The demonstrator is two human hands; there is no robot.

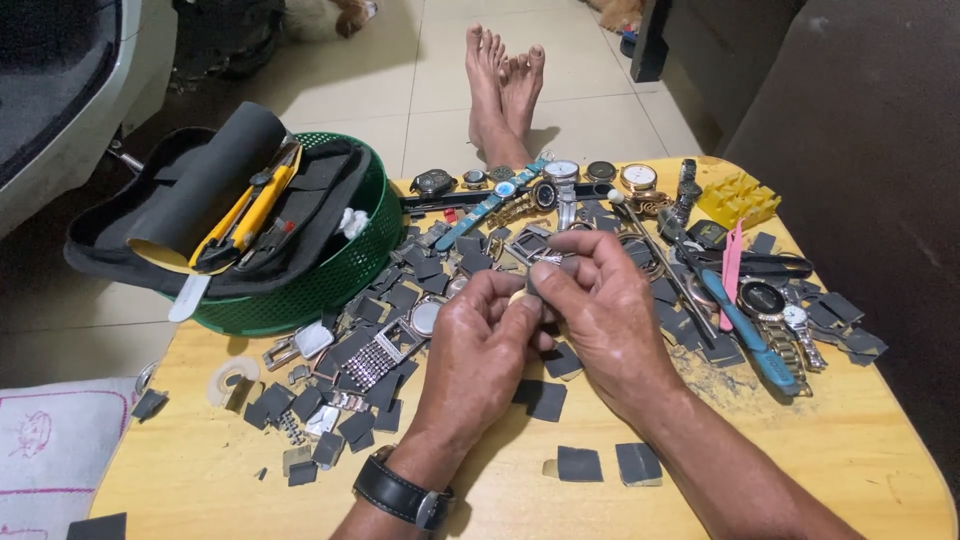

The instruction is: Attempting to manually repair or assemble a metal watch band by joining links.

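My left hand (478, 345) and my right hand (600, 305) meet over the middle of a low wooden table (850, 450). Together they pinch a small metal watch part (540, 262) and a dark grey square of abrasive paper (552, 277) between fingertips. A black wristwatch (400, 492) is strapped on my left wrist. Several grey paper squares (545, 400) lie scattered under and around both hands. A watch case with a silver link band (385, 352) lies just left of my left hand.
A green basket (330, 285) at the back left holds a black pouch, a yellow cutter (250, 212) and a grey roll. Several watches (560, 180) line the far edge. A yellow block (738, 198), blue-handled tool (745, 330), pink tool (731, 270) sit right. Bare feet (505, 85) rest beyond.
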